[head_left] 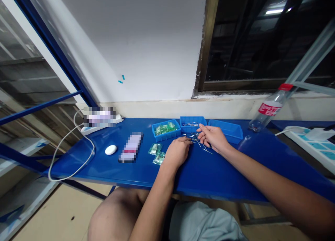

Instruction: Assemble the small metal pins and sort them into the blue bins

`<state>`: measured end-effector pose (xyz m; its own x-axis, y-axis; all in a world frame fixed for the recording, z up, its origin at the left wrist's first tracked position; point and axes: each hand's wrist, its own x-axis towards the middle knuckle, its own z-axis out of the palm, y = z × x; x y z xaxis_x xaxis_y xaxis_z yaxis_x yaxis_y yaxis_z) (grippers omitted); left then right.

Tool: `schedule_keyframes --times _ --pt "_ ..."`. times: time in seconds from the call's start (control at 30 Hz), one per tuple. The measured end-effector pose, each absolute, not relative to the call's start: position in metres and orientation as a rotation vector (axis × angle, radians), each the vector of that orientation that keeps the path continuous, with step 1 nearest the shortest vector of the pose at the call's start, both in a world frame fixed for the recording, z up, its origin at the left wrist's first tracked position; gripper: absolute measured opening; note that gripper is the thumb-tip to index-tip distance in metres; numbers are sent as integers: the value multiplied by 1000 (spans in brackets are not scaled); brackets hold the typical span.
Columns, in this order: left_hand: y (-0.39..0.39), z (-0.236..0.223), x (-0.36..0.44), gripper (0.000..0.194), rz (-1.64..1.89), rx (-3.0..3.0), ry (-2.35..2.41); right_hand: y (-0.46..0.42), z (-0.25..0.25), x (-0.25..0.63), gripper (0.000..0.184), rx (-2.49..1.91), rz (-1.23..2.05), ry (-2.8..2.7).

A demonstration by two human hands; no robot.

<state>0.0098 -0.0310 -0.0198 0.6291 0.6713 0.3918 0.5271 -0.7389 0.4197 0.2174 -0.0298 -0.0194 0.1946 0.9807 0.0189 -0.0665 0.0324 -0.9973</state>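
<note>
On the blue table, a loose pile of thin silver metal pins [207, 150], like rivets or screws, lies between my hands. My left hand [179, 151] rests at the pile's left edge, fingers bent and close together; what is under the fingertips is hidden. Over the right side of the pile, my right hand [212, 137] is curled with thumb and fingers drawn in. Anything in its grip is too small to make out. Small clear-green packets [155, 149] lie left of my left hand. Behind the pile, a blue bin [193, 119] holds more pins.
A blue bin [166, 135] of green packets stands left, another blue bin [230, 131] right. Farther left lie a blurred phone-like object [131, 147], a white oval object [111, 150] and a white cable [56, 160]. A red-capped bottle [270, 108] and a power strip [314, 143] are at right.
</note>
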Motion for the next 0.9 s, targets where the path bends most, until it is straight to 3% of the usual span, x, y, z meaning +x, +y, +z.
schedule_keyframes --times 0.27,0.67,0.9 --pt "-36 -8 6 36 589 2676 1202 -47 -20 211 42 -1314 620 -1678" --pt "-33 -7 7 32 574 2731 1153 -51 -22 211 33 -1313 594 -1736" --pt "-29 -11 5 30 702 2665 1108 -44 -27 214 13 -1223 234 -2000"
